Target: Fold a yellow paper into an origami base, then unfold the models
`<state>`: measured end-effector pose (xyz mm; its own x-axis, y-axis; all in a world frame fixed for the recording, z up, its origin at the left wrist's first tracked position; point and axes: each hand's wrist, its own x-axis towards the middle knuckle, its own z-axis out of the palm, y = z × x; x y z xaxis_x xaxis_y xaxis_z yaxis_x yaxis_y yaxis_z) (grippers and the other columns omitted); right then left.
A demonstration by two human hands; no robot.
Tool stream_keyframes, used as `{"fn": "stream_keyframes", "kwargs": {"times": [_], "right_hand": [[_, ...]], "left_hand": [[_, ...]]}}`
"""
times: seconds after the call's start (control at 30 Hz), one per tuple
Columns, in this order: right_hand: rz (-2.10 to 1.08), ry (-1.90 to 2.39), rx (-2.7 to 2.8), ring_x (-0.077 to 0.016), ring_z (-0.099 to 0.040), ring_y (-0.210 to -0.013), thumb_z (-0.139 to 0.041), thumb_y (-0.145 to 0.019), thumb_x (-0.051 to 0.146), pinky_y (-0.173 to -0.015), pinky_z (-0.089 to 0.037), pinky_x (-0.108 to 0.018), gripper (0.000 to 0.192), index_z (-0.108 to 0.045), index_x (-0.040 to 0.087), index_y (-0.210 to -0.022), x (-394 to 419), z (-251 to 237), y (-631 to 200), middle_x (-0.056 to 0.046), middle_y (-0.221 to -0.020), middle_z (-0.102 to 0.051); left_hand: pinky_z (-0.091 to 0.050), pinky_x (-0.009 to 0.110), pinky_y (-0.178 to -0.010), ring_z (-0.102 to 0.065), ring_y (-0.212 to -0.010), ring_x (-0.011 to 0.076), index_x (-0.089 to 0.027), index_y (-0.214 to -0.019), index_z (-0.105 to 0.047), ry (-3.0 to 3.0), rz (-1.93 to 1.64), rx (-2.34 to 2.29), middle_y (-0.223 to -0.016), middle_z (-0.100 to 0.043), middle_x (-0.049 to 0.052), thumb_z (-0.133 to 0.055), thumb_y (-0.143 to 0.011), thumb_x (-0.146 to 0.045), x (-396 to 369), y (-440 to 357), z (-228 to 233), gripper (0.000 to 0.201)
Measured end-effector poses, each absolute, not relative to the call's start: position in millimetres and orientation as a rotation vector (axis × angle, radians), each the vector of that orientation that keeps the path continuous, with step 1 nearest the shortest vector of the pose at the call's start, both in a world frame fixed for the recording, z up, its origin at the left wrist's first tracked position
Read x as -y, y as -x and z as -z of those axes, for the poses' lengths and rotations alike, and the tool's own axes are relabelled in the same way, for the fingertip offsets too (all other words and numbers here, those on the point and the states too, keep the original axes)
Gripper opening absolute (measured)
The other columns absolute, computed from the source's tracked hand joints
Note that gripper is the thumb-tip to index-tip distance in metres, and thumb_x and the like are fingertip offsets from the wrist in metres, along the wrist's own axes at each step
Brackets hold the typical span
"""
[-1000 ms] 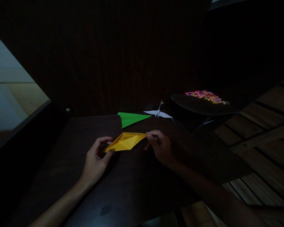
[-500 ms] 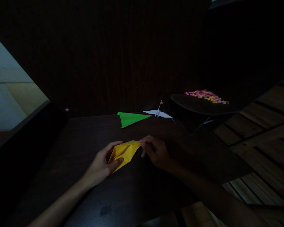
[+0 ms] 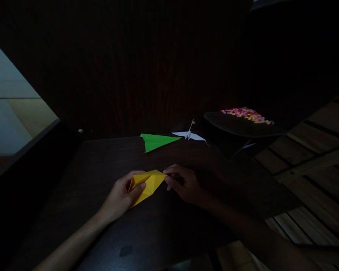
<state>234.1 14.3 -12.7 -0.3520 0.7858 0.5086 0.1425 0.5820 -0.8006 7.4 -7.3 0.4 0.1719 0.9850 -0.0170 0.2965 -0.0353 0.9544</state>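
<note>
A partly folded sheet of yellow origami paper (image 3: 151, 183) is held just over the dark tabletop, with an open fold facing up. My left hand (image 3: 124, 192) grips its left end, thumb on top and fingers behind. At the paper's right tip, my right hand (image 3: 183, 182) is closed, thumb and forefinger pinching the pointed end. Beyond the hands lie a green folded paper plane (image 3: 158, 143) and, to its right, a white paper crane (image 3: 188, 135) with wings spread.
Small pink, red and yellow pieces (image 3: 247, 114) form a heap on a dark curved shelf (image 3: 231, 128) at the back right. A dark upright panel (image 3: 147, 75) closes off the back. Wooden slats (image 3: 313, 165) show at the right.
The yellow paper has tilted slightly and its right tip has dropped a little. My right hand has shifted slightly left and down with it; my left thumb has moved a bit.
</note>
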Motion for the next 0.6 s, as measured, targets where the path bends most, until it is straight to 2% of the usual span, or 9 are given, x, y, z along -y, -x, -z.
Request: {"fn": "stream_keyframes", "kwargs": {"times": [0.17, 0.37, 0.6], "right_hand": [[-0.734, 0.692, 1.903, -0.0135, -0.063, -0.066, -0.067, -0.083, 0.032, -0.064, -0.054, -0.029, 0.026, -0.060, 0.025, -0.108, -15, 11, -235, -0.003, -0.092, -0.068], [-0.917, 0.825, 2.001, -0.0112, -0.060, -0.061, -0.076, -0.074, 0.037, -0.060, -0.052, -0.027, 0.057, -0.050, 0.026, -0.123, -14, 17, -234, -0.002, -0.097, -0.067], [-1.140, 0.990, 1.920, -0.0079, -0.055, -0.055, -0.077, -0.071, 0.029, -0.049, -0.046, -0.019, 0.068, -0.042, 0.025, -0.129, -10, 14, -222, 0.001, -0.088, -0.064]], "left_hand": [[-0.055, 0.037, -0.078, -0.069, -0.090, 0.0263, -0.019, -0.105, -0.071, -1.504, -0.955, -1.300, -0.102, -0.073, 0.009, -0.066, -0.079, -0.036, 7, -6, 1, 0.032], [-0.055, 0.035, -0.075, -0.069, -0.084, 0.0248, -0.019, -0.102, -0.071, -1.485, -0.945, -1.326, -0.093, -0.074, 0.007, -0.065, -0.080, -0.039, 7, -7, 0, 0.030], [-0.055, 0.035, -0.076, -0.069, -0.085, 0.0252, -0.019, -0.101, -0.071, -1.466, -0.993, -1.329, -0.095, -0.074, 0.007, -0.067, -0.077, -0.038, 10, -14, -3, 0.031]]}}
